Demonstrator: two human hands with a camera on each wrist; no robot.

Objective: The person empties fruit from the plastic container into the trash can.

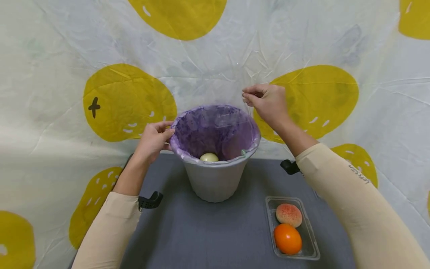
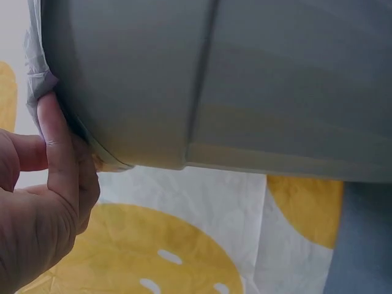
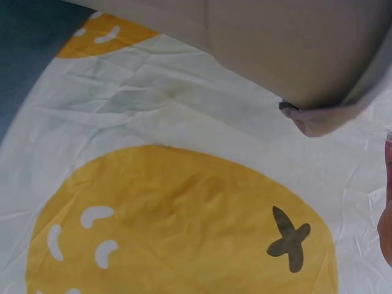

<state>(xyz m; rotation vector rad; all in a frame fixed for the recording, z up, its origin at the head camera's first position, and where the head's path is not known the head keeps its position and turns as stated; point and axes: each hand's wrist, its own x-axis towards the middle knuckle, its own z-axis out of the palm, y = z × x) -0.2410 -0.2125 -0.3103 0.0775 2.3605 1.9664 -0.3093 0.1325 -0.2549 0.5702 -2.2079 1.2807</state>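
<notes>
A grey trash can stands upright, lined with a purple plastic bag folded over its rim. My left hand grips the rim from the left, thumb on the bag and fingers outside; the left wrist view shows the fingers against the bag's fold. Above the can's right side, my right hand pinches a see-through piece of plastic that hangs over the opening; its exact kind I cannot tell. In the right wrist view only a sliver of that hand shows. A pale round thing lies inside the can.
To the right on the grey table, a clear plastic tray holds a peach and an orange fruit. A white cloth with yellow shapes hangs behind the can.
</notes>
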